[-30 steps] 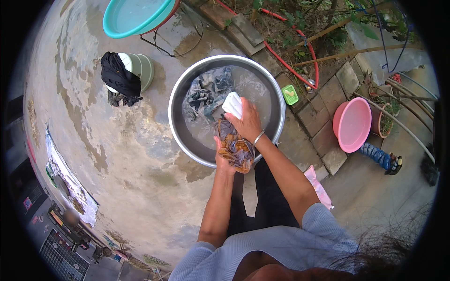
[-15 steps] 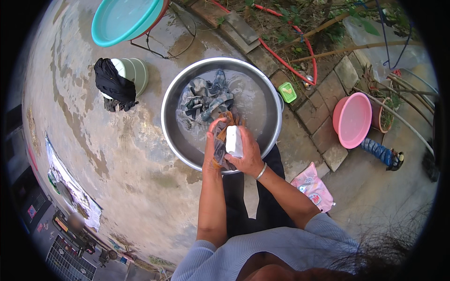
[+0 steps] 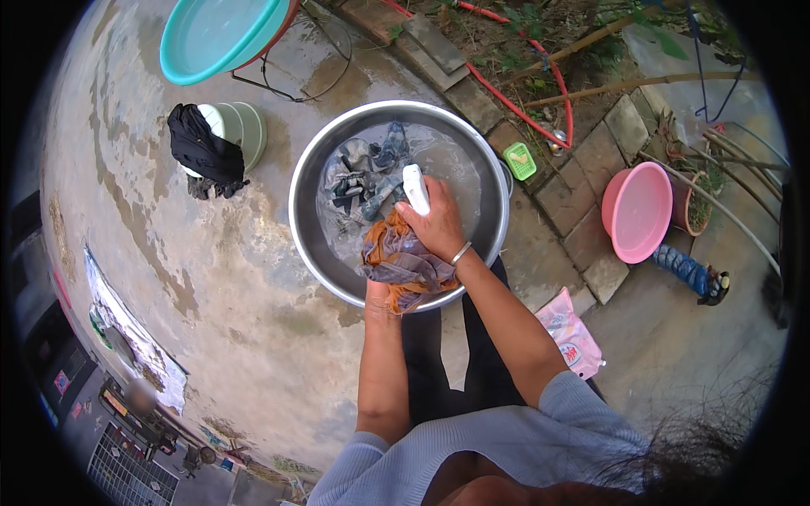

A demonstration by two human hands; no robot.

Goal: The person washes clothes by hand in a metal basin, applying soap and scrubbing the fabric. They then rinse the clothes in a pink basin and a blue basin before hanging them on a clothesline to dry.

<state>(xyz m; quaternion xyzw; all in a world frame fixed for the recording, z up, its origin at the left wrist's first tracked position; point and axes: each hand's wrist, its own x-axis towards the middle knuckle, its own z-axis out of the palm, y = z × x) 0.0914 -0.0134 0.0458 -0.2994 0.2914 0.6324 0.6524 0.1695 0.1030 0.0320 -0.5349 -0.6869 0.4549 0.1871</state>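
Note:
A large round metal basin (image 3: 305, 253) with soapy grey water stands in front of my legs. My right hand (image 3: 436, 221), a silver bracelet on its wrist, grips a white oblong block (image 3: 415, 190), a brush or soap bar by its shape. An orange and grey patterned cloth (image 3: 403, 263) is bunched over my left hand (image 3: 377, 295) at the basin's near side. That hand bears the cloth from beneath, its fingers hidden by the folds. Beyond my hands, a wet blue-grey patterned garment (image 3: 363, 181) lies partly in the water.
Left of the basin stands a pale green bucket (image 3: 251, 139) with a black garment (image 3: 202, 143) over it. A turquoise basin (image 3: 224, 42) rests on a stand behind. To the right are a green soap dish (image 3: 519, 160), a pink basin (image 3: 639, 212) and a pink bag (image 3: 569, 333).
My right hand has moved forward and off the cloth, still gripping the white block, which has tilted. The cloth has spread over my left hand, which was visible beside it before.

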